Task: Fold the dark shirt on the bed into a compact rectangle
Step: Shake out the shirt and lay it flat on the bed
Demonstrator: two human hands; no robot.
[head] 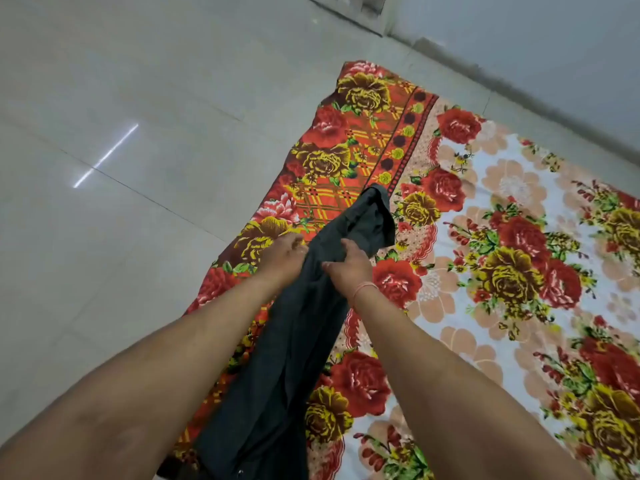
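Observation:
The dark shirt [294, 341] is bunched into a long, narrow strip between my forearms, running from the bottom edge of the view up to a loose end near the sheet's red border. My left hand [282, 256] grips the shirt's left edge, fingers curled into the cloth. My right hand [346, 266] pinches the fabric just to the right, a thin band on its wrist. Both hands hold the shirt above the floral bedsheet [519, 265]. The shirt's lower end is cut off by the frame.
The bedsheet, red and yellow roses on white with an orange-red border [346, 150], lies low on a pale tiled floor [121, 168]. The floor spreads to the left. A grey wall [536, 46] runs along the back right.

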